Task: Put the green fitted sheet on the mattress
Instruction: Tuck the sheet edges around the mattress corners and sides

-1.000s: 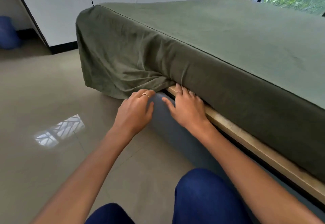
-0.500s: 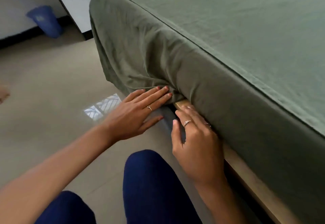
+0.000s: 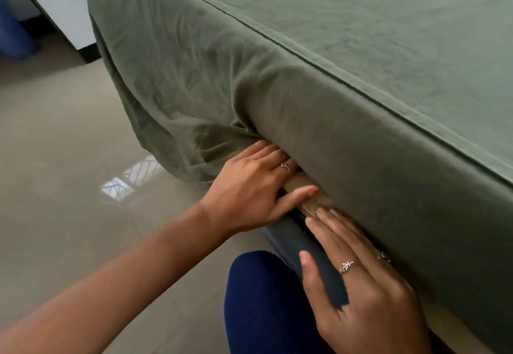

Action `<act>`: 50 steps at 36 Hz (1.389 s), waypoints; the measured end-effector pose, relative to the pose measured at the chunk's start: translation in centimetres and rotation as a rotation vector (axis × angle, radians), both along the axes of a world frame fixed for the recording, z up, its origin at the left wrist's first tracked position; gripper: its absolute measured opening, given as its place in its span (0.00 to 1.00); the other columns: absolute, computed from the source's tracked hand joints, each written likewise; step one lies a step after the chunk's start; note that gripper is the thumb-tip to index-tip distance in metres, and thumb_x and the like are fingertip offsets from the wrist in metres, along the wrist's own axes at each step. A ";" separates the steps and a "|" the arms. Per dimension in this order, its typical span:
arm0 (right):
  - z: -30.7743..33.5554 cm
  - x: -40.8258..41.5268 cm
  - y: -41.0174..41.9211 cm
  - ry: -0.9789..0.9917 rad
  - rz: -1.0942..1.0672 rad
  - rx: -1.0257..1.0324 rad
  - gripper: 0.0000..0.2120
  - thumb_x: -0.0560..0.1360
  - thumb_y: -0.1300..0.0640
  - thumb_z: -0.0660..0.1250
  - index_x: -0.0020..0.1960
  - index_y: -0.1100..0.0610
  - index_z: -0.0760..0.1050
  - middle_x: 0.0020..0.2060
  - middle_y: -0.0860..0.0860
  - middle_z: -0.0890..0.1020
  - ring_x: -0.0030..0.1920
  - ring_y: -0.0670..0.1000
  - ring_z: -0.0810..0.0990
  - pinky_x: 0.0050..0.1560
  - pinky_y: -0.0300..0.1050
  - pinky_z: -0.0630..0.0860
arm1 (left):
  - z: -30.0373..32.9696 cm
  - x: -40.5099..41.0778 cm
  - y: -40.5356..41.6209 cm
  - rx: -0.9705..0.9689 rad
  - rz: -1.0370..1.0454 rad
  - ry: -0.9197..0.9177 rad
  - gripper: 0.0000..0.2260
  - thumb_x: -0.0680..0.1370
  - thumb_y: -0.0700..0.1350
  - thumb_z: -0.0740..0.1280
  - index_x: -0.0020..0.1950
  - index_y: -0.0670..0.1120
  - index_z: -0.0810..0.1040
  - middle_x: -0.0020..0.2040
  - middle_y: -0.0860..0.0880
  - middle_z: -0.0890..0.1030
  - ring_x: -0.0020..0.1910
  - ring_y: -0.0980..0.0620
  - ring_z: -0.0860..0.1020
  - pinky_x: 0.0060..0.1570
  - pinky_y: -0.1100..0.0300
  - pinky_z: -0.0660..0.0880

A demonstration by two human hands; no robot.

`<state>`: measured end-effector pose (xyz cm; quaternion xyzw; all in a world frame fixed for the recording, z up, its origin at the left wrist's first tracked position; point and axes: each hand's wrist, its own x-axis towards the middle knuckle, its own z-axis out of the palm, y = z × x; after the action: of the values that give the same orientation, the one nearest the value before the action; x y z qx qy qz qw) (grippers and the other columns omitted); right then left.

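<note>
Half a second ago the left hand (image 3: 249,187) lay flat on the bunched cloth at the corner; now its fingers (image 3: 266,151) have slid in under the lower edge of the sheet (image 3: 347,56), their tips hidden beneath it, the thumb stretched along the wooden slat (image 3: 308,187). The right hand (image 3: 358,278) has drawn back along the frame toward the person, and the view sits closer and lower than before.

The sheet covers the mattress top and side, its seam running from upper left to lower right along the bed's long edge. Right of the hands it is pulled smooth down the side; left of them, at the corner, it hangs loose and wrinkled down toward the floor (image 3: 55,159).

The left fingers are straight and together, pushed between sheet and slat, not curled round anything that shows. The right fingers lie straight and spread over the blue padded rail (image 3: 294,234) and the slat, just below the sheet's hem, the outer ones at the cloth; I cannot tell whether they touch it. A knee (image 3: 261,298) in blue sits below the hands.
</note>
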<state>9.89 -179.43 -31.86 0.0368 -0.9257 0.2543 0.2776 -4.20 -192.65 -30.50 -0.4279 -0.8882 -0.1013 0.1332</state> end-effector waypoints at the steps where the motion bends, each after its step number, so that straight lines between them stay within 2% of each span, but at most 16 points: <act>1: 0.0 -0.4 -0.1 0.002 -0.001 0.023 0.18 0.76 0.48 0.62 0.59 0.57 0.80 0.60 0.48 0.78 0.62 0.44 0.74 0.65 0.36 0.67 | 0.0 -0.4 0.2 0.007 -0.009 -0.029 0.29 0.81 0.61 0.49 0.56 0.43 0.82 0.51 0.44 0.83 0.54 0.45 0.80 0.63 0.55 0.71; 4: 0.1 -1.5 -0.4 0.003 -0.028 0.086 0.19 0.76 0.47 0.62 0.60 0.57 0.80 0.60 0.48 0.78 0.62 0.43 0.74 0.66 0.35 0.66 | 0.1 -2.0 0.0 -0.022 -0.077 -0.099 0.30 0.80 0.63 0.48 0.51 0.45 0.84 0.46 0.45 0.84 0.49 0.46 0.81 0.60 0.54 0.72; 6: 0.1 -1.9 -0.6 -0.002 -0.050 0.125 0.19 0.76 0.47 0.62 0.59 0.57 0.81 0.60 0.48 0.79 0.61 0.43 0.75 0.67 0.34 0.65 | 0.3 -3.2 -0.6 -0.032 -0.210 -0.106 0.27 0.81 0.59 0.49 0.52 0.44 0.83 0.46 0.45 0.84 0.48 0.46 0.82 0.58 0.54 0.73; 11: 0.0 -2.0 -0.6 -0.007 -0.066 0.161 0.17 0.77 0.49 0.63 0.60 0.57 0.80 0.61 0.48 0.79 0.62 0.44 0.76 0.64 0.42 0.71 | 0.1 -6.0 -2.7 0.092 -0.512 -0.120 0.18 0.82 0.51 0.55 0.58 0.44 0.81 0.50 0.46 0.84 0.47 0.46 0.83 0.44 0.52 0.80; 14: 0.3 -2.1 -0.8 -0.043 -0.060 0.167 0.18 0.77 0.50 0.63 0.61 0.58 0.78 0.63 0.48 0.78 0.64 0.44 0.75 0.66 0.41 0.70 | -0.7 -6.9 -3.6 0.165 -0.601 0.030 0.13 0.82 0.46 0.60 0.57 0.41 0.81 0.49 0.44 0.84 0.45 0.45 0.83 0.37 0.52 0.80; 16: 0.3 -2.1 -0.9 -0.076 -0.068 0.174 0.18 0.77 0.50 0.62 0.62 0.58 0.78 0.63 0.48 0.77 0.64 0.43 0.75 0.66 0.40 0.70 | -1.3 -7.3 -4.3 0.198 -0.662 0.215 0.09 0.78 0.39 0.67 0.57 0.39 0.81 0.51 0.43 0.84 0.46 0.45 0.83 0.41 0.53 0.81; 18: 0.4 -1.9 -1.1 -0.098 -0.085 0.169 0.18 0.78 0.51 0.62 0.62 0.59 0.78 0.63 0.47 0.78 0.65 0.43 0.75 0.66 0.40 0.70 | -1.7 -7.4 -5.6 0.224 -0.694 0.318 0.11 0.75 0.35 0.69 0.57 0.38 0.81 0.54 0.42 0.82 0.51 0.45 0.82 0.48 0.52 0.80; 24: 1.1 -1.4 -2.0 -0.158 -0.173 0.222 0.20 0.78 0.49 0.61 0.66 0.55 0.76 0.65 0.46 0.76 0.65 0.43 0.74 0.65 0.43 0.72 | -2.1 -8.5 -10.8 0.215 -0.601 0.418 0.16 0.76 0.36 0.69 0.63 0.40 0.78 0.61 0.42 0.79 0.57 0.44 0.78 0.59 0.51 0.73; 29: 1.2 -3.1 -6.8 -0.235 -0.256 0.272 0.25 0.81 0.43 0.52 0.71 0.55 0.70 0.69 0.48 0.72 0.70 0.44 0.68 0.70 0.40 0.64 | -2.6 -8.8 -13.4 0.099 -0.492 0.403 0.20 0.76 0.39 0.69 0.67 0.43 0.74 0.65 0.45 0.76 0.62 0.45 0.75 0.64 0.51 0.69; 31: 1.3 -4.6 -8.7 -0.271 -0.280 0.293 0.28 0.80 0.39 0.49 0.71 0.56 0.70 0.68 0.50 0.73 0.70 0.46 0.69 0.71 0.40 0.61 | -2.5 -8.7 -14.2 0.084 -0.449 0.386 0.20 0.76 0.40 0.69 0.68 0.44 0.74 0.65 0.46 0.76 0.63 0.47 0.75 0.64 0.52 0.67; 37: 2.9 -7.5 -11.0 -0.335 -0.392 0.236 0.39 0.76 0.30 0.41 0.69 0.55 0.73 0.65 0.51 0.76 0.67 0.48 0.73 0.68 0.41 0.63 | -2.2 -8.8 -15.5 0.052 -0.342 0.381 0.24 0.75 0.41 0.66 0.71 0.47 0.70 0.68 0.47 0.74 0.65 0.47 0.74 0.65 0.53 0.64; 40: 3.2 -8.4 -11.5 -0.363 -0.430 0.274 0.44 0.73 0.27 0.37 0.71 0.55 0.69 0.68 0.51 0.74 0.69 0.47 0.70 0.68 0.38 0.60 | -1.8 -9.1 -15.3 0.019 -0.325 0.366 0.26 0.75 0.41 0.62 0.74 0.50 0.67 0.70 0.47 0.72 0.66 0.47 0.73 0.66 0.52 0.64; 43: 3.4 -9.8 -12.7 -0.400 -0.494 0.274 0.47 0.70 0.25 0.37 0.73 0.55 0.67 0.69 0.51 0.73 0.70 0.49 0.69 0.69 0.41 0.64 | -1.3 -9.8 -15.0 0.007 -0.313 0.331 0.25 0.75 0.42 0.57 0.73 0.50 0.67 0.69 0.47 0.73 0.65 0.48 0.74 0.65 0.53 0.65; 46: 3.6 -12.1 -13.6 -0.454 -0.582 0.275 0.50 0.68 0.24 0.38 0.68 0.60 0.72 0.62 0.56 0.79 0.63 0.54 0.76 0.61 0.46 0.73 | -0.5 -11.9 -14.0 0.044 -0.294 0.238 0.22 0.74 0.42 0.61 0.68 0.48 0.75 0.63 0.47 0.78 0.59 0.48 0.78 0.57 0.55 0.74; 48: 3.7 -13.5 -14.1 -0.503 -0.624 0.267 0.49 0.68 0.24 0.42 0.59 0.63 0.78 0.52 0.58 0.83 0.54 0.56 0.82 0.52 0.47 0.77 | 0.1 -13.2 -13.0 0.046 -0.298 0.160 0.20 0.73 0.45 0.63 0.65 0.48 0.77 0.60 0.48 0.80 0.56 0.48 0.80 0.52 0.56 0.77; 50: 3.5 -14.5 -14.2 -0.520 -0.661 0.256 0.47 0.68 0.24 0.46 0.49 0.63 0.81 0.42 0.57 0.84 0.43 0.56 0.83 0.42 0.46 0.78 | 0.5 -13.8 -12.2 0.028 -0.314 0.113 0.20 0.72 0.48 0.60 0.63 0.47 0.79 0.59 0.48 0.81 0.54 0.48 0.82 0.50 0.56 0.78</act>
<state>-4.66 -193.68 -28.33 -0.2923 -0.9509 0.0361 0.0952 -18.00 -204.84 -29.98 -0.5644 -0.8001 -0.1089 0.1715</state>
